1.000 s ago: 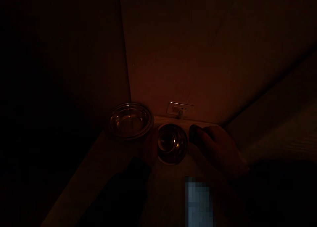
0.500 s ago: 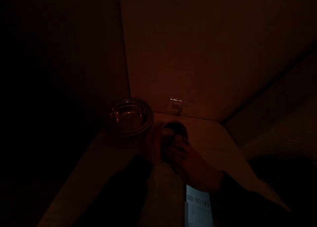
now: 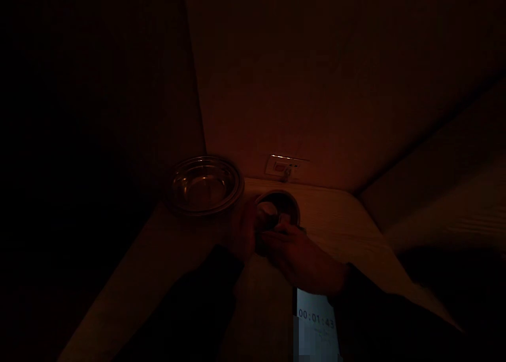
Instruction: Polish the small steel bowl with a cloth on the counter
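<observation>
The light is very dim and hides much detail. A small round bowl-like vessel [image 3: 291, 201] stands on the table in front of me, its inside dark. Against its left side rests my left hand [image 3: 243, 230], closed around the wall. A pale rounded shape [image 3: 269, 209] shows within the rim, close to the left fingers; I cannot tell what it is. My right hand [image 3: 298, 254] reaches over the vessel's near right edge with fingers drawn together. At its fingertips is a small lighter piece [image 3: 283, 219], too dark to name.
Wide shiny metal bowls [image 3: 236, 193], nested together, stand at the back left of the wooden table [image 3: 336, 209]. A wall socket plate [image 3: 272, 166] with a plug sits behind the vessel. A lit phone [image 3: 316, 304] showing a timer lies under my right forearm.
My right hand has shifted slightly up and left at the vessel, its fingers more bunched. My left hand stays at the vessel's side. The view has moved a little.
</observation>
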A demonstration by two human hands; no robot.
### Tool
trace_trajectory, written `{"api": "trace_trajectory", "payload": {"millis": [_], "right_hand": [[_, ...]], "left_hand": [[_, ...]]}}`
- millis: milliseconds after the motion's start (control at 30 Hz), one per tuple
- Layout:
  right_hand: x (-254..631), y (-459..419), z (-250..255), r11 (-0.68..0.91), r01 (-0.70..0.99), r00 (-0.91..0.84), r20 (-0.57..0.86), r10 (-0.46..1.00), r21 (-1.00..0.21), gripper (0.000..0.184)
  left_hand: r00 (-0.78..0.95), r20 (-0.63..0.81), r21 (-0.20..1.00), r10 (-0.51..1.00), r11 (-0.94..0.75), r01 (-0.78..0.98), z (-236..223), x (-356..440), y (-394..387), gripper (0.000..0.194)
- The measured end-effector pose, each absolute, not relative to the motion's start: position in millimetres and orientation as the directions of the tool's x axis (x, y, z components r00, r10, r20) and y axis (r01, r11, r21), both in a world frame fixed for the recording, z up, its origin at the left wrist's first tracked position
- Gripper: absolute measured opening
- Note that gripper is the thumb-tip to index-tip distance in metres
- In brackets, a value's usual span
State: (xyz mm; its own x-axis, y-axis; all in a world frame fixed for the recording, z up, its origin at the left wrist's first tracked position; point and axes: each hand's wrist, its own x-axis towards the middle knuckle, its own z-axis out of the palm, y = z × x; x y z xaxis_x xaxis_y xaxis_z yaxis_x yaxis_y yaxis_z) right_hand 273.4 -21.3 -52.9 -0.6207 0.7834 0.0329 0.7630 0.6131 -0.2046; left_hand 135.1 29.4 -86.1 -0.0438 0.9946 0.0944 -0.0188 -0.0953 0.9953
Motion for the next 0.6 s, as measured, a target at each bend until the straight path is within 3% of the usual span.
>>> {"api": "trace_trajectory", "payload": {"millis": [67, 133, 267, 400, 600], "right_hand": [[267, -22, -55, 0.602, 0.746, -0.607, 0.080, 0.791, -0.286, 0.026], [270, -24, -54, 0.602, 0.756, -0.605, 0.076, 0.792, -0.256, 0.026], [289, -25, -48, 0.606, 0.796, -0.606, -0.013, 0.796, 0.007, 0.024], [295, -19, -49, 0.528, 0.826, -0.541, 0.012, 0.841, 0.197, 0.030], [281, -14, -51, 0.442, 0.885, -0.451, 0.033, 0.892, 0.146, 0.031]], "left_hand": [[-0.062, 0.071, 0.997, 0.996, -0.073, -0.035, -87, 134, 30, 0.038], [-0.066, 0.059, 0.997, 0.996, -0.063, -0.046, -86, 134, 29, 0.038], [-0.019, 0.062, 0.997, 0.998, -0.063, -0.034, -82, 136, 29, 0.037], [0.012, 0.016, 0.998, 1.000, -0.016, -0.053, -83, 140, 31, 0.038], [-0.040, -0.029, 1.000, 0.999, 0.030, 0.005, -83, 140, 32, 0.037]]}}
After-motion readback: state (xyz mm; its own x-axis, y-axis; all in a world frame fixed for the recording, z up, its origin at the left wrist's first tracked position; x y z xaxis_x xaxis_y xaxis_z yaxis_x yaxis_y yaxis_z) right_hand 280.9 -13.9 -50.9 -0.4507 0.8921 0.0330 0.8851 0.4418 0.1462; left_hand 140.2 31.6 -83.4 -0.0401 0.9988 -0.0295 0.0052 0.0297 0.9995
